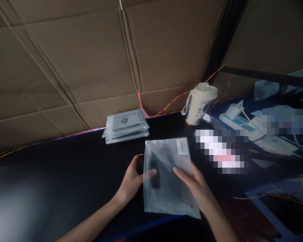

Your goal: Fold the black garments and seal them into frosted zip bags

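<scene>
Note frosted zip pouch (174, 198) over near side of table (65, 174), pinched at right edge by right grip (197, 180); note dark item (140, 163) clasped by left grip (133, 176) at pouch's left edge. Expect light, limp, slippery handling; take by edges. Find stacked pouches (127, 121) and lidded cup (198, 108) restricting far side.

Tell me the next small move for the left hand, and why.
I'd probably have the left hand ease the dark item further into the frosted bag: part of it juts out past the zip edge, where that hand grips it, while the right hand holds the bag's opposite side.
</scene>
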`<state>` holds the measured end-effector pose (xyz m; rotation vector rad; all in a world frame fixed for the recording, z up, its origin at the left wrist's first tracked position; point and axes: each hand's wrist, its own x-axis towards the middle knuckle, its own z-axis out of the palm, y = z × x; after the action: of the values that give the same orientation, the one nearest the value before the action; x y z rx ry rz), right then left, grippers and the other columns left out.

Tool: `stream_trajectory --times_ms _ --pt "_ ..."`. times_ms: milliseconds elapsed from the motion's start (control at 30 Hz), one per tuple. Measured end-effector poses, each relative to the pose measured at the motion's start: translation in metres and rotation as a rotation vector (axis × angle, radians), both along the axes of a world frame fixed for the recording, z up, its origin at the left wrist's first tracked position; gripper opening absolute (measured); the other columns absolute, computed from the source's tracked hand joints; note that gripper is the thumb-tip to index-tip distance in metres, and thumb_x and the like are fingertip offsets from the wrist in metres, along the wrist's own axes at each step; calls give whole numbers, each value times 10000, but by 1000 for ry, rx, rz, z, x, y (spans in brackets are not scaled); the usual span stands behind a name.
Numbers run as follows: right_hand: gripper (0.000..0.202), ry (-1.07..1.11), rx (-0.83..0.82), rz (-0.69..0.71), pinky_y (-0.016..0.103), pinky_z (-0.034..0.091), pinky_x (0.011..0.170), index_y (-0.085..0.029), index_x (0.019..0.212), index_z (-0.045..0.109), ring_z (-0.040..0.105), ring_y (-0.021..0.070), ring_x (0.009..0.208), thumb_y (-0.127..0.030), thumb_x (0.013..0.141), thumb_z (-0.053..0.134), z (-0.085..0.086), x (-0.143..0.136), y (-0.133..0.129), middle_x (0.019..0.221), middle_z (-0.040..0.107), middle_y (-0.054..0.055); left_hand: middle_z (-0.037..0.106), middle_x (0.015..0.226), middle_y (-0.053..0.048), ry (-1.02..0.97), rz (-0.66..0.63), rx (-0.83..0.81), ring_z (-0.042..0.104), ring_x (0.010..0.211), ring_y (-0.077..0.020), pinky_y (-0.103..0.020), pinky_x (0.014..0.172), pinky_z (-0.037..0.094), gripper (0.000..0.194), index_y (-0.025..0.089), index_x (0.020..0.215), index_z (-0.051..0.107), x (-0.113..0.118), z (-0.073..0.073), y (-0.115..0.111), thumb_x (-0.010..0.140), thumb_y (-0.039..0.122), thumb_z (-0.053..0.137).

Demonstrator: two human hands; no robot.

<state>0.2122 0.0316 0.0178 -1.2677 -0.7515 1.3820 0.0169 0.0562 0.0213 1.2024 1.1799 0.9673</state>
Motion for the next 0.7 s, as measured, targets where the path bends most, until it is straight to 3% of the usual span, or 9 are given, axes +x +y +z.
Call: stream_trajectory --times_ms 700 --pt "441 -11 -97 56 437 483 937 -247 1015 710 644 315 1048 -452 634 799 1 5 1 1017 738 41 670 1011 -57 -20 -5 -16 647 979 -260 -411 873 530 538 196 1095 557 -2 1 -1 665 413 797"
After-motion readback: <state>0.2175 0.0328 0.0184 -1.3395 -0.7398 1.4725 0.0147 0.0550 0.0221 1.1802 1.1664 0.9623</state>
